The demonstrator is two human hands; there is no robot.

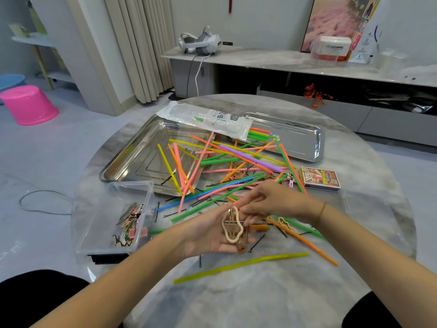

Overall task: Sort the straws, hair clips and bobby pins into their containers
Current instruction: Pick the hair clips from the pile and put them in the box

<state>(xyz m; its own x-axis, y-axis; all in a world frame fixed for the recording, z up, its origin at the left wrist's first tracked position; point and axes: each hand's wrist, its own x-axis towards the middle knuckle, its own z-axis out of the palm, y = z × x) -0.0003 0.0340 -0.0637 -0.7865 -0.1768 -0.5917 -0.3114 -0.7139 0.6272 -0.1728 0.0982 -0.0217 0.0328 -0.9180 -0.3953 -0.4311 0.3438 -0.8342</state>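
Observation:
My left hand (208,235) lies palm up over the table's middle, holding a cream cloud-shaped hair clip (233,224) and a brown clip (242,247) beneath it. My right hand (272,202) reaches in from the right, its fingertips touching the top of the cream clip. Many coloured straws (227,166) lie scattered across the table and over the steel trays. Black bobby pins (256,242) lie loose among them. Another cream clip (285,223) rests on the table under my right wrist. A clear plastic box (139,188) at the left holds several hair clips.
Two steel trays stand at the back, one on the left (132,159) and one on the right (307,143). A plastic straw bag (205,119) lies across them. A small card box (320,179) sits at the right. A second clear container (369,209) is at the right edge.

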